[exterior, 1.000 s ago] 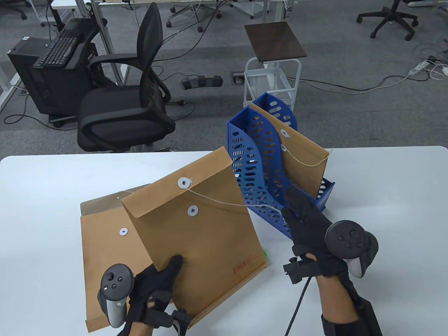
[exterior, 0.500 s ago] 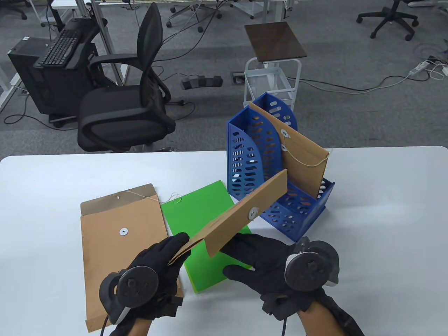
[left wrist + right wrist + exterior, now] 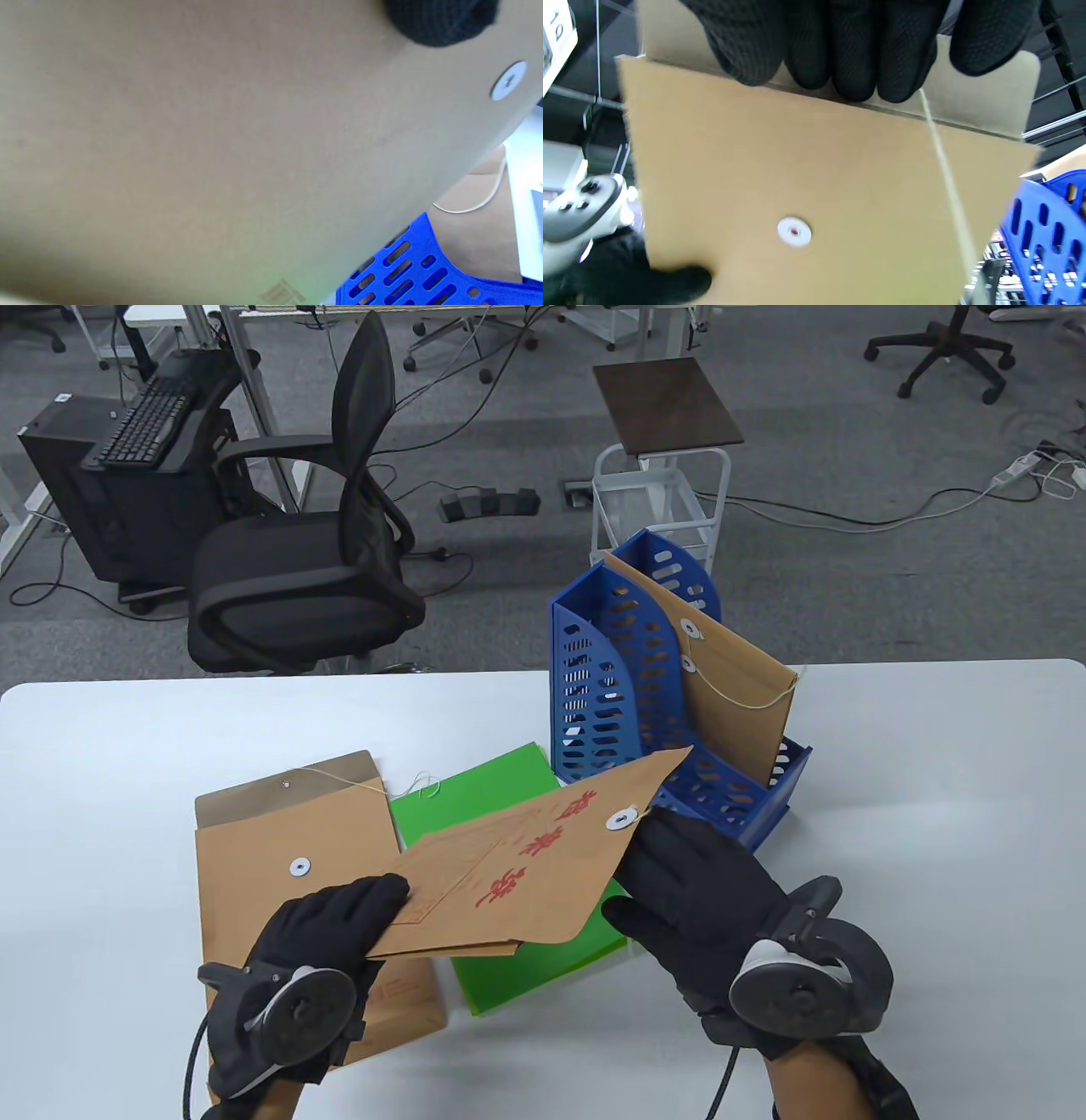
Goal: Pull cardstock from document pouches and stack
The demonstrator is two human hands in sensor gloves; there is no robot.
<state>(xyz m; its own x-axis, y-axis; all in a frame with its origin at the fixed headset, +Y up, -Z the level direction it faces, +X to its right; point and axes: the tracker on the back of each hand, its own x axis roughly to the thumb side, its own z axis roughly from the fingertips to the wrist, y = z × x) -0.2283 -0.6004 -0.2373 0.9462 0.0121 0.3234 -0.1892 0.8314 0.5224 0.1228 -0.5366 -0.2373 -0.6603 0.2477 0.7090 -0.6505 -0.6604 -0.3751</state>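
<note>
A brown document pouch with red print (image 3: 526,865) is held flat above the table between both hands. My left hand (image 3: 339,912) grips its bottom edge. My right hand (image 3: 679,865) holds the flap end; in the right wrist view my fingers (image 3: 835,55) reach in behind the opened flap (image 3: 984,101), and the pouch (image 3: 818,190) shows its clasp disc and loose string. The pouch (image 3: 212,148) fills the left wrist view. A green cardstock sheet (image 3: 501,806) lies on the table under it. Another brown pouch (image 3: 288,848) lies flat at the left.
A blue file rack (image 3: 636,704) stands behind the hands on the white table (image 3: 933,814), with a third brown pouch (image 3: 738,687) leaning in it. An office chair (image 3: 314,543) and a small cart (image 3: 662,475) stand beyond the far edge.
The held pouch has turned from upright to edge-on to flat, printed side up. My right hand let go of the string and moved to the flap end.
</note>
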